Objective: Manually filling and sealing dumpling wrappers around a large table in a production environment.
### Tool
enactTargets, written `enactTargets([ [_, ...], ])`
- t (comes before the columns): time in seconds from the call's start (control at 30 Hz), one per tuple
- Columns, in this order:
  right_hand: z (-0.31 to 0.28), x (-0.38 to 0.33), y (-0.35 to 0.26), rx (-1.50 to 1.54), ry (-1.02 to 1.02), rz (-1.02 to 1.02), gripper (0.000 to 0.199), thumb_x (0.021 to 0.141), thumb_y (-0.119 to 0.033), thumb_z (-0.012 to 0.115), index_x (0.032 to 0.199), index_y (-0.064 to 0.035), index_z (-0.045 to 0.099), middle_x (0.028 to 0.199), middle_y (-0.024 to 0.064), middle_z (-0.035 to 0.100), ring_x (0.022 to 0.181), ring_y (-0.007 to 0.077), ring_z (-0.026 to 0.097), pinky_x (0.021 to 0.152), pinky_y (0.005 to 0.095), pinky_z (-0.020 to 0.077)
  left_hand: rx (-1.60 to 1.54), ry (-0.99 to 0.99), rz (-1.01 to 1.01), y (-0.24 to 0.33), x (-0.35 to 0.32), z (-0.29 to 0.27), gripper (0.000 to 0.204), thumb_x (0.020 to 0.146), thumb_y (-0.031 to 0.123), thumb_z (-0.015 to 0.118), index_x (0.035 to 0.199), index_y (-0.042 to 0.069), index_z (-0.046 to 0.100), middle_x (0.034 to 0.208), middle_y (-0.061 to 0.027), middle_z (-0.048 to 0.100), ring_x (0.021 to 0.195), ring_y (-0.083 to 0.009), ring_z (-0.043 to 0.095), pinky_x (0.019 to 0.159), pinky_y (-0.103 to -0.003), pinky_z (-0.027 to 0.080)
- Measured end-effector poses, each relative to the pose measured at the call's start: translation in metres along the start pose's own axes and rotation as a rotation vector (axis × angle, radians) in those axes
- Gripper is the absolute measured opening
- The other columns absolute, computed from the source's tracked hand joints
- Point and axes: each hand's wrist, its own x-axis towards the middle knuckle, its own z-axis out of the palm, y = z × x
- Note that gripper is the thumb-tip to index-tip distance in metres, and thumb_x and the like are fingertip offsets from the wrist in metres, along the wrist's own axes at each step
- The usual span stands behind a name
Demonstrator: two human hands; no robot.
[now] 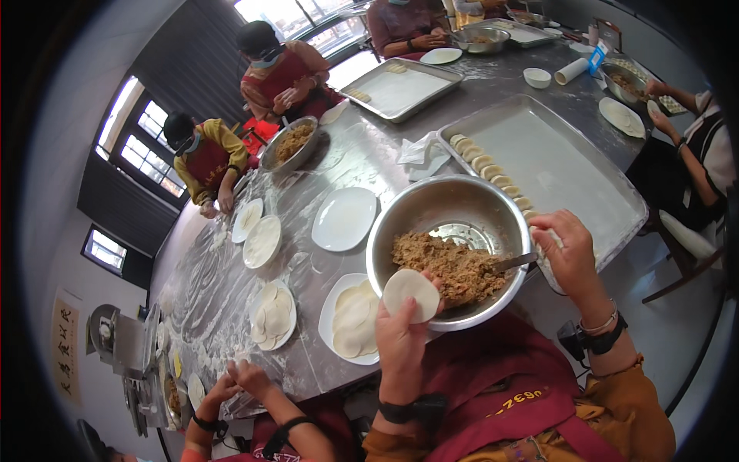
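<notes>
My left hand [402, 339] holds up a round, flat dumpling wrapper [411, 297], thumb on top, over the near rim of a steel mixing bowl [377, 231]. Brown minced filling [450, 266] lies heaped in that bowl, and a metal utensil handle [517, 262] rests across its right rim. At the near left edge of a large metal tray [570, 169], my right hand [571, 250] has its fingers closed around a pale dumpling, mostly hidden by them. A row of folded dumplings [493, 171] runs along the tray's left side up to this hand.
White plates of wrappers [354, 319] [273, 314] stand left of the bowl, beside a bare white plate [344, 219]. Flour coats the steel table [223, 296]. A co-worker's hands [250, 381] work at the lower left; other people sit around. A second tray [404, 88] lies farther back.
</notes>
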Motion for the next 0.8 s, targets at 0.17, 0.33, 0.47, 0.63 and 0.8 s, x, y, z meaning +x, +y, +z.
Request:
enactTargets([
  [0.17, -0.017, -0.016, 0.017, 0.196, -0.076, 0.32, 0.012, 0.077, -0.008, 0.065, 0.086, -0.0012, 0.063, 0.084, 0.0103, 0.059, 0.076, 0.0213, 0.057, 0.07, 0.0317, 0.0447, 0.258, 0.061, 0.0, 0.009, -0.007, -0.004, 0.031, 0.088, 0.004, 0.047, 0.118, -0.003, 0.041, 0.105, -0.0249, 0.059, 0.089, -0.0344, 0.064, 0.06, -0.036, 0.056],
  [0.33, -0.002, -0.016, -0.009, 0.465, -0.112, 0.19, 0.021, 0.073, -0.006, 0.069, 0.093, -0.0041, 0.063, 0.094, 0.0084, 0.06, 0.093, 0.0224, 0.056, 0.084, 0.0325, 0.0429, 0.252, 0.003, -0.13, 0.002, -0.017, 0.016, 0.026, 0.088, 0.005, 0.05, 0.112, 0.0, 0.044, 0.102, -0.0239, 0.06, 0.082, -0.0323, 0.066, 0.058, -0.033, 0.056],
  [0.47, 0.004, -0.013, -0.031, 0.467, -0.196, 0.084, 0.026, 0.073, -0.008, 0.069, 0.097, -0.0047, 0.062, 0.1, 0.0101, 0.06, 0.099, 0.0258, 0.054, 0.088, 0.0343, 0.0418, 0.202, -0.109, -0.199, -0.01, -0.023, 0.045, 0.024, 0.088, 0.006, 0.052, 0.111, 0.0, 0.045, 0.103, -0.0209, 0.061, 0.081, -0.0282, 0.065, 0.059, -0.03, 0.056],
  [0.63, 0.019, -0.023, -0.04, 0.502, -0.32, 0.063, 0.04, 0.072, -0.007, 0.069, 0.11, -0.0042, 0.057, 0.109, 0.0133, 0.057, 0.109, 0.0298, 0.051, 0.094, 0.0381, 0.0395, 0.068, -0.219, -0.346, -0.016, -0.03, 0.053, 0.03, 0.095, 0.014, 0.044, 0.12, -0.001, 0.042, 0.111, -0.0161, 0.056, 0.092, -0.0235, 0.061, 0.071, -0.031, 0.055],
  [0.8, 0.022, -0.033, -0.038, 0.595, -0.366, 0.243, 0.043, 0.072, -0.005, 0.066, 0.114, -0.0043, 0.054, 0.113, 0.014, 0.055, 0.109, 0.0296, 0.05, 0.093, 0.0362, 0.04, -0.091, -0.223, -0.352, -0.023, -0.028, 0.05, 0.043, 0.099, 0.029, 0.031, 0.125, -0.004, 0.039, 0.117, -0.0159, 0.053, 0.102, -0.0242, 0.057, 0.085, -0.035, 0.049],
])
